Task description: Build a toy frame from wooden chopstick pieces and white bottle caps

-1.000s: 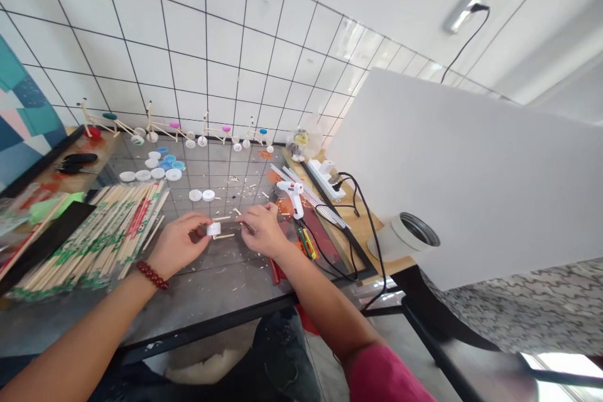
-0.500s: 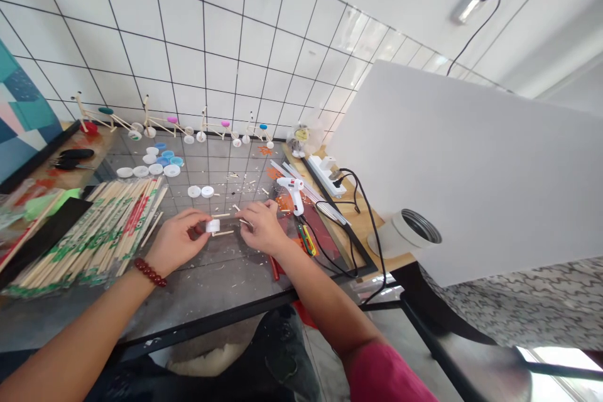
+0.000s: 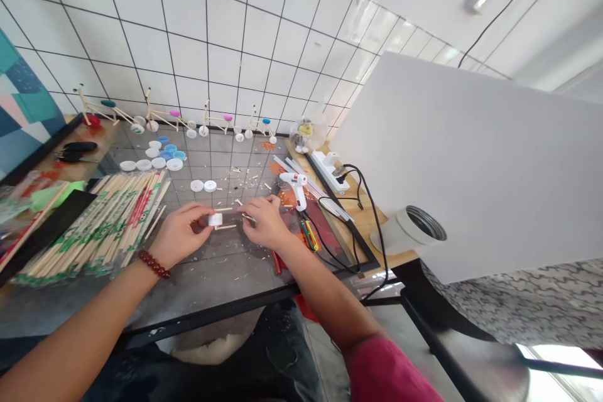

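Observation:
My left hand [image 3: 184,230], with a beaded bracelet at the wrist, pinches a small white bottle cap [image 3: 215,220] just above the table. Two short wooden sticks [image 3: 226,227] extend from beside the cap toward the right. My right hand [image 3: 264,221] is closed, palm down, around a short thin wooden stick [image 3: 249,218] whose end shows at the fingers. Beyond the hands, a pair of white bottle caps [image 3: 203,186] lies flat on the table. A white glue gun [image 3: 296,188] rests to the right of my right hand.
Bundled wrapped chopsticks [image 3: 98,223] cover the left side. White and blue caps [image 3: 166,156] lie behind them. Several small stick bicycles [image 3: 217,120] line the wall. A green-yellow cutter [image 3: 309,235], cables and a power strip [image 3: 328,171] are at right, near a white cylinder [image 3: 407,229].
The view has shifted slightly, so the scene sits a little differently in frame. Both hands keep nearly the same positions and the same grips.

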`<state>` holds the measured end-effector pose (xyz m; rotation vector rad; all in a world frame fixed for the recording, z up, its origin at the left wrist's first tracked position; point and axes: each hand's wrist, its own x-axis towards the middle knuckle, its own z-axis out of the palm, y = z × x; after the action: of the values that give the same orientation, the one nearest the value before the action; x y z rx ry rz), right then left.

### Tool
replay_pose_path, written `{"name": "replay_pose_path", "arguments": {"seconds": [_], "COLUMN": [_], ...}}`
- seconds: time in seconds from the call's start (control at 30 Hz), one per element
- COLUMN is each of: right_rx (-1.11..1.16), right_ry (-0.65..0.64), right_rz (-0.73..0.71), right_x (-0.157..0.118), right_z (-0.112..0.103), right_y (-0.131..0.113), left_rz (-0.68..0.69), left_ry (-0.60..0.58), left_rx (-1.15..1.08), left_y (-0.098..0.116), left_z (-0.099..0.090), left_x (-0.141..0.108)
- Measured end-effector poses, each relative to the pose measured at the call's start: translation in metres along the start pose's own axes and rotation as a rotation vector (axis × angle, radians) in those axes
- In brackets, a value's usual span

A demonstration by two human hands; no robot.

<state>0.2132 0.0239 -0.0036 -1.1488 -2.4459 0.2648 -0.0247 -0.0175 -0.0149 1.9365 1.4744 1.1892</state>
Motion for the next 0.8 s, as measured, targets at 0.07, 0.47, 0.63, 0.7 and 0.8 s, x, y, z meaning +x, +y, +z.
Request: {"name": "replay_pose_path", "arguments": {"seconds": [0.07,0.47,0.63,0.7,0.8], "right_rx": [-0.004,0.007,0.022,0.022,0.017], "right_ry": [-0.006,-0.017,-0.039,-0.052,-0.07], "right_rz": [-0.005,-0.038,-0.107,-0.109,-0.105], "right_x": [-0.0003,-0.0006,-0.0011,-0.0011,-0.0009], "right_z": [0.0003,-0.0014,-0.0007,-0.0012,-0.0014], "right_y": [0.0002,-0.0018,-0.0023,-0.0028,-0.0029], "left_rz": [-0.001,0.005,0.003,-0.004,-0.018], "left_ry": [-0.001,0.0,-0.004,-0.007,-0.009], "left_rx": [-0.001,0.002,0.031,0.033,0.018], "left_y": [0.0,0.0004,0.0033,0.004,0.0033], "left_z": [-0.0001,-0.0005,-0.0019,-0.002,-0.0017], "left_x": [0.0001,0.0005,0.0013,0.0014,0.0015]}}
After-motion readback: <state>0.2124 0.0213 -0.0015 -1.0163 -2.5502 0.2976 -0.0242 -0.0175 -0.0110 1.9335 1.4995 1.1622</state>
